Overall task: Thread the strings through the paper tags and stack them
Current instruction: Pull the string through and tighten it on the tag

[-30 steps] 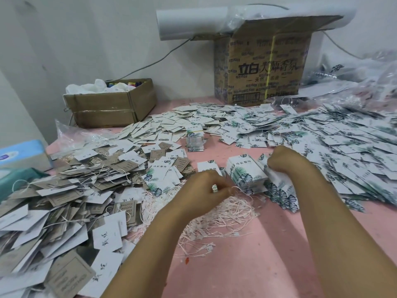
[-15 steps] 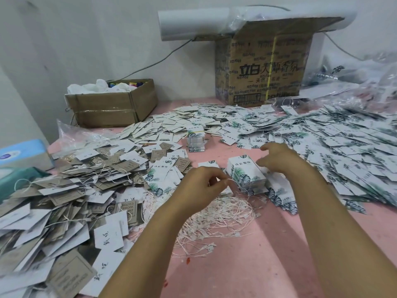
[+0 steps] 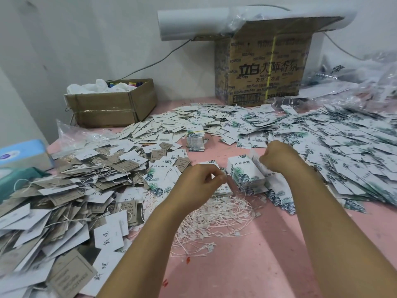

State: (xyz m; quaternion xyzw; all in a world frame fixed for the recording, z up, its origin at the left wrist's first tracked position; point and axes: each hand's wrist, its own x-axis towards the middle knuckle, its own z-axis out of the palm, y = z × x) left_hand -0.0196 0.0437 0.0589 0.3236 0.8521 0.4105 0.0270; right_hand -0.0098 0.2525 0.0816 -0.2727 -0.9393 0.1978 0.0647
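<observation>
- Closest to the camera is the bare pink table, with both of the person's forearms reaching out over it.
- Down the left side there's a big messy heap of brown and white tags. Lots of them already have strings on.
- Between the forearms sits a tangled pile of loose white strings, flat on the table, right under the left wrist.
- The left hand has its fingers curled, with thumb and forefinger pinched together on one thin string. It's just beside the near-left corner of the tag stack.
- The neat stack of leaf-print tags stands on the table between the two hands, text side up.
- The right hand is balled up tight just past the stack. It looks like it's gripping a single white tag by the edge, though the fingers hide most of it, so hard to be sure.
- A bit further back there's a small banded bundle of tags on its own.
- The whole right side is covered in a wide spread of loose leaf-print tags.
- At the left edge sits a blue tissue box.
- Against the wall are a low open cardboard box and a tall printed carton, with a white roll lying on top of the carton.
</observation>
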